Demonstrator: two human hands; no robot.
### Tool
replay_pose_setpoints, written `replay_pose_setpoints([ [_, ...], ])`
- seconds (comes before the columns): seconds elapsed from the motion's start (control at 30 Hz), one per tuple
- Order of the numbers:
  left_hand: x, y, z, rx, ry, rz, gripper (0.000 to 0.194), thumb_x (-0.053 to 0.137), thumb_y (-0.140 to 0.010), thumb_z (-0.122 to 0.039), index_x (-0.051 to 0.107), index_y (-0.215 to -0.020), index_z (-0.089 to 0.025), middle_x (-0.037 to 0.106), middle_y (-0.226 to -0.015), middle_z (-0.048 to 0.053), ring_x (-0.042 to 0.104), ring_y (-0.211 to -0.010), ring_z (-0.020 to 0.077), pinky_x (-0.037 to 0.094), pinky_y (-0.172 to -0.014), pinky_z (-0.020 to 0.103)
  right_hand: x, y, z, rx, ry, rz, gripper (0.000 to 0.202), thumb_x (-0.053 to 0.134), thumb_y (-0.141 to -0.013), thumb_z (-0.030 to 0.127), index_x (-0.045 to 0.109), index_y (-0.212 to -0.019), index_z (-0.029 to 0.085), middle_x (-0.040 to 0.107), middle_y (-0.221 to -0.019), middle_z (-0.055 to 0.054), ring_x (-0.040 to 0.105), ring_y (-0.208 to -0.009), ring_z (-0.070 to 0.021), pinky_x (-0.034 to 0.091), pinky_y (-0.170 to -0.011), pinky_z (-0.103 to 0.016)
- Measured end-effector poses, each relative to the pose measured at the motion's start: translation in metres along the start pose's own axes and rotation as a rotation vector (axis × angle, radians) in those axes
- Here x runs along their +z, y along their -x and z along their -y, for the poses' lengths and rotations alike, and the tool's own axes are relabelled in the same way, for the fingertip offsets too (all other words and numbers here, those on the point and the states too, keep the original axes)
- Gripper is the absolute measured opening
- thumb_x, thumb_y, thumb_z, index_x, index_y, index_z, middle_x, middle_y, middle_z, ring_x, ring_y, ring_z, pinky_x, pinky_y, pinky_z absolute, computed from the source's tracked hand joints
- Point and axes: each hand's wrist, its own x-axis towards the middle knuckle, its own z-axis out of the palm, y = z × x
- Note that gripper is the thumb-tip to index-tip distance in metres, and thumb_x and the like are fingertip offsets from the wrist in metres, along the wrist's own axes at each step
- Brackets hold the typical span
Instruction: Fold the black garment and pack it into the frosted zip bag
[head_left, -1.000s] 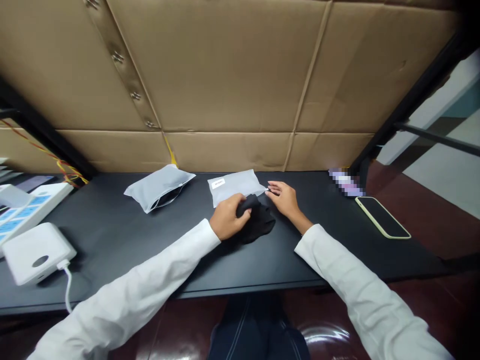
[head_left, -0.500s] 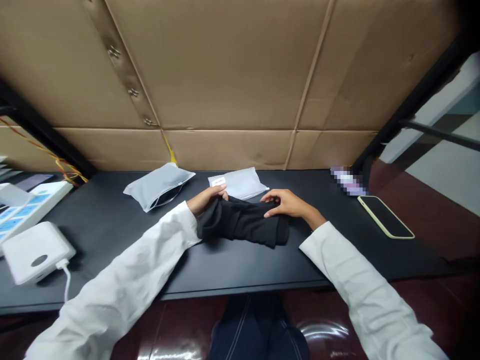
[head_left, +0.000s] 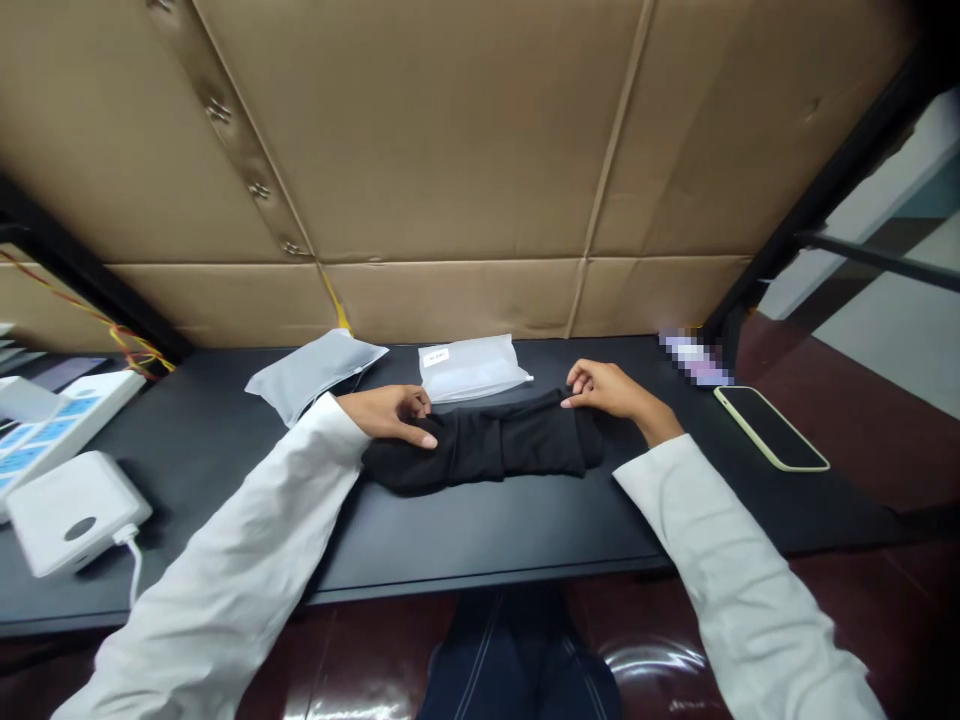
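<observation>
A folded black cloth [head_left: 487,445] lies stretched lengthwise on the dark table. My left hand [head_left: 390,412] rests at its left end, thumb on the fabric and apart from the curled fingers. At the cloth's upper right corner, my right hand [head_left: 604,388] pinches the edge between thumb and fingers. Just behind the cloth is a flat, frosted pouch with a white label [head_left: 471,368]. Another grey pouch [head_left: 319,370], its mouth partly open, sits behind my left forearm.
On the right are a phone in a pale green case [head_left: 772,430] and a blurred packet [head_left: 696,358]. A white charger [head_left: 79,512] with a cable and a power strip [head_left: 71,420] stand left. A cardboard wall [head_left: 465,300] borders the table's back.
The black cloth is now spread longer and flatter. My left hand has moved left and its thumb has come away from the fingers; my right hand has shifted right to the cloth's corner.
</observation>
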Motion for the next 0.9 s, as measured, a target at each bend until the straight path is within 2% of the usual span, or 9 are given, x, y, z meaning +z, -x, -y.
replay_pose_setpoints([
  [0.1,-0.004,0.004,-0.002,0.018,-0.123,-0.052,0.041,0.083,-0.056,-0.053,0.067,-0.067,-0.017,0.062,-0.098,0.007,0.056,-0.089,0.0208,0.047,-0.08,0.027,-0.005,0.003,0.001,0.039,0.029,0.102,0.02,0.077,-0.067,0.033,0.065,-0.077,0.02,0.068,-0.067,0.002,0.064,-0.065,-0.0163,0.045,-0.06,-0.026],
  [0.23,-0.014,0.01,-0.008,0.114,-0.141,-0.246,0.032,0.077,-0.068,-0.05,0.071,-0.068,-0.018,0.061,-0.09,0.006,0.055,-0.087,0.0193,0.046,-0.082,0.028,-0.007,0.005,0.005,0.007,0.103,0.14,0.009,0.069,-0.072,0.027,0.063,-0.068,0.02,0.067,-0.066,0.0,0.061,-0.064,-0.016,0.043,-0.06,-0.026],
  [0.33,-0.019,0.018,-0.016,0.2,-0.049,-0.281,0.029,0.074,-0.073,-0.048,0.075,-0.071,-0.019,0.059,-0.082,0.005,0.053,-0.073,0.0141,0.045,-0.066,0.024,-0.009,0.007,0.007,-0.025,0.072,0.079,0.009,0.063,-0.078,0.028,0.065,-0.073,0.02,0.069,-0.074,-0.002,0.062,-0.069,-0.0169,0.045,-0.065,-0.028],
  [0.43,-0.019,0.026,-0.029,0.284,0.058,-0.18,0.027,0.076,-0.073,-0.047,0.077,-0.072,-0.02,0.057,-0.071,0.004,0.048,-0.06,0.0114,0.039,-0.054,0.024,-0.016,0.012,0.015,-0.047,-0.157,0.048,0.019,0.062,-0.083,0.039,0.061,-0.085,0.02,0.068,-0.078,-0.002,0.063,-0.075,-0.0174,0.048,-0.069,-0.028],
  [0.57,-0.011,0.031,-0.045,0.342,0.175,0.118,0.022,0.078,-0.072,-0.047,0.08,-0.078,-0.026,0.057,-0.06,0.004,0.049,-0.055,0.0135,0.043,-0.052,0.027,-0.026,0.022,0.029,-0.063,-0.53,0.075,0.029,0.066,-0.082,0.049,0.056,-0.088,0.022,0.063,-0.071,0.001,0.061,-0.067,-0.0149,0.048,-0.065,-0.027],
  [0.63,-0.003,0.03,-0.052,0.392,0.246,0.239,0.021,0.079,-0.069,-0.048,0.081,-0.079,-0.029,0.06,-0.059,0.005,0.052,-0.054,0.0148,0.045,-0.052,0.028,-0.027,0.029,0.036,-0.061,-0.66,0.25,0.033,0.073,-0.077,0.049,0.055,-0.086,0.022,0.065,-0.071,0.001,0.064,-0.066,-0.0159,0.05,-0.066,-0.028],
  [0.77,0.017,0.023,-0.06,0.502,0.248,0.459,0.02,0.077,-0.071,-0.05,0.081,-0.08,-0.033,0.067,-0.066,0.007,0.06,-0.057,0.0166,0.048,-0.054,0.027,-0.023,0.039,0.043,-0.071,-0.785,0.797,0.04,0.087,-0.063,0.038,0.053,-0.076,0.019,0.071,-0.068,-0.004,0.072,-0.076,-0.0249,0.054,-0.082,-0.044],
  [0.83,0.023,0.019,-0.062,0.526,0.266,0.53,0.017,0.078,-0.072,-0.047,0.08,-0.081,-0.032,0.069,-0.069,0.007,0.062,-0.058,0.0169,0.049,-0.053,0.026,-0.018,0.039,0.046,-0.078,-0.819,0.909,0.041,0.089,-0.06,0.033,0.054,-0.076,0.018,0.072,-0.067,-0.004,0.073,-0.074,-0.0256,0.054,-0.082,-0.047],
  [0.9,0.022,0.018,-0.06,0.469,0.325,0.527,0.017,0.079,-0.071,-0.043,0.079,-0.078,-0.028,0.07,-0.069,0.006,0.062,-0.058,0.0168,0.048,-0.054,0.026,-0.013,0.036,0.047,-0.077,-0.824,0.868,0.04,0.09,-0.057,0.029,0.057,-0.079,0.017,0.073,-0.069,-0.004,0.072,-0.072,-0.0245,0.056,-0.077,-0.043],
])
